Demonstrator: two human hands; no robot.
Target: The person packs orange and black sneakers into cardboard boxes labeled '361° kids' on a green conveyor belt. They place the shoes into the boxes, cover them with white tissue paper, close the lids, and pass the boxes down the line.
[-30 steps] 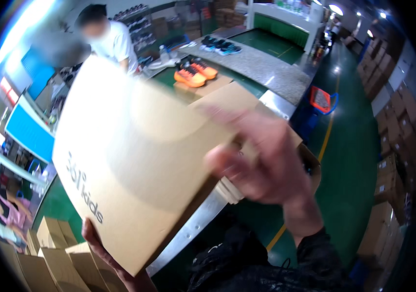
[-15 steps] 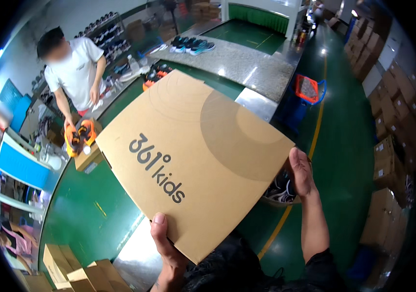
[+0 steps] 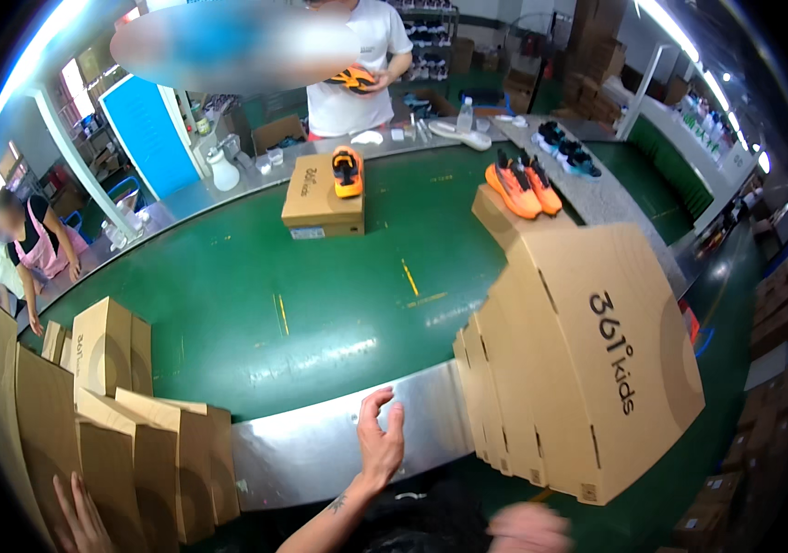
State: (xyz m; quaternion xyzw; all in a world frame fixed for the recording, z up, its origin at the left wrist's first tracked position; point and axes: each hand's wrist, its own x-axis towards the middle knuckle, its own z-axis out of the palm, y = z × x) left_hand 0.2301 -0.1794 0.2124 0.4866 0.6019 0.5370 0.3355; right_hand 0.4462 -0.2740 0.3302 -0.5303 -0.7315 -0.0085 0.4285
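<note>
My left hand (image 3: 381, 441), with a tattooed wrist, is over the steel edge strip (image 3: 315, 433) of the belt. Its fingers are loosely bent and apart, and it holds nothing. At the bottom edge, my right hand (image 3: 527, 530) is smeared by motion, so its fingers cannot be read. Above and right of it rises a leaning stack of brown cardboard shoeboxes (image 3: 541, 359). The top shoebox (image 3: 629, 313) has dark lettering on its lid, and neither hand touches it.
Another person's hand (image 3: 83, 521) is against upright boxes (image 3: 154, 461) at left. Across the green belt (image 3: 255, 276), a co-worker (image 3: 357, 101) holds an orange shoe (image 3: 352, 80). A shoebox (image 3: 320, 207) bears one orange shoe; an orange pair (image 3: 523, 187) sits behind the stack.
Both my hands have let go of the shoebox they held between them. My view has turned left, and the stack now appears at right. The co-worker has lifted one orange shoe.
</note>
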